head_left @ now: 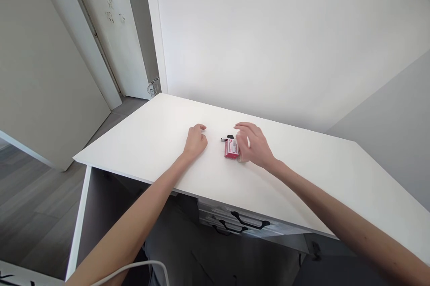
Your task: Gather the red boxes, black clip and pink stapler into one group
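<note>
— Red-and-white small rectangular box (231, 148). Where?
— Centre of the frame, lying on a white flat tabletop (295, 178), between the hands.

— Anything against it?
— Small black-and-silver object (227, 138) just behind its upper edge; too small to identify.

— Right hand (255, 145)?
— Right of the box, close against its side. Index finger reaches out above, bent toward the upper left; other fingers curl downward. Pale tan patch under them, unclear what. Whether the grip is clamped on anything: cannot tell.

— Left hand (195, 141)?
— Left of the box, well apart from it, resting near the tabletop's middle. Index finger and thumb slightly apart, nothing seen between them; other fingers folded.

— Surroundings?
— Plain white wall (268, 31) across the upper frame. White drawers with black curved handles (250, 222) below the tabletop, lower centre. Pale thin cable (134, 264) over the left forearm, lower left. Grey wood-plank floor (36, 232), far left.
</note>
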A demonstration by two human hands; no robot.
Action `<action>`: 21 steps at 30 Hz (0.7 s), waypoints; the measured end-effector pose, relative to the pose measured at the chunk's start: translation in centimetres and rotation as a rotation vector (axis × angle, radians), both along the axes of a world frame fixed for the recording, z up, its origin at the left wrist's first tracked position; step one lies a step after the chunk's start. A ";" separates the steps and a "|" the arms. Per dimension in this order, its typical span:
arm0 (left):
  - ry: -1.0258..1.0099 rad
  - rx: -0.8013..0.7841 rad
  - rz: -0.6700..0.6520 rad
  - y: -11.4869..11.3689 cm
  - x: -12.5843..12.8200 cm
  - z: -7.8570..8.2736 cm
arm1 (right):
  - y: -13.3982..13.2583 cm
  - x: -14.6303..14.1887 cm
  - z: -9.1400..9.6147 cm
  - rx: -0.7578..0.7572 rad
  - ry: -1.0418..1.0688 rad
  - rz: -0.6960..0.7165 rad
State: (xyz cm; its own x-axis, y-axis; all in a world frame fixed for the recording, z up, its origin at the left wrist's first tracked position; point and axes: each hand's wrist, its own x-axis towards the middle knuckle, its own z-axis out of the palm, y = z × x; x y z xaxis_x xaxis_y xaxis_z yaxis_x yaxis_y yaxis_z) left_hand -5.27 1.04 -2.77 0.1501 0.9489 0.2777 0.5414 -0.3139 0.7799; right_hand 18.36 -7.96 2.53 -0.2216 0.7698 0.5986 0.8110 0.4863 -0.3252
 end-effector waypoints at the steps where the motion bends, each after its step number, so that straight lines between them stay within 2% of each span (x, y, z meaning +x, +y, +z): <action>1: 0.007 0.002 0.016 0.0 -0.1 0.0 | 0.5 -0.8 0.6 -0.032 -0.126 0.060; 3: 0.022 0.008 0.037 -0.1 -0.1 0.0 | 1.8 -2.5 1.0 -0.119 -0.342 0.118; 5: 0.035 0.012 0.052 -0.2 0.0 0.1 | 3.5 -4.0 0.4 -0.233 -0.471 0.103; 7: 0.047 0.012 0.062 -0.2 0.2 0.1 | 5.2 -5.2 -1.1 -0.364 -0.399 0.080; 8: 0.052 0.011 0.065 -0.2 0.2 0.2 | 6.0 -5.6 -2.0 -0.382 -0.367 0.071; 14: 0.064 0.009 0.059 -0.5 0.2 0.4 | 9.3 -6.6 -6.9 -0.342 -0.112 0.010; 18: 0.067 0.011 0.058 -0.5 0.3 0.5 | 10.0 -5.3 -8.4 -0.323 0.010 -0.038; 21: 0.071 0.008 0.061 -0.4 0.3 0.5 | 9.6 -2.6 -8.5 -0.325 0.042 -0.066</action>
State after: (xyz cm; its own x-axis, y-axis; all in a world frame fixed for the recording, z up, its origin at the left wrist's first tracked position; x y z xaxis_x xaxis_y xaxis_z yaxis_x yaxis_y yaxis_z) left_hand -5.00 0.61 -2.25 0.1120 0.9546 0.2760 0.6138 -0.2849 0.7362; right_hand 15.77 1.63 -5.99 -0.1447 0.9339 0.3268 0.8199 0.2981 -0.4888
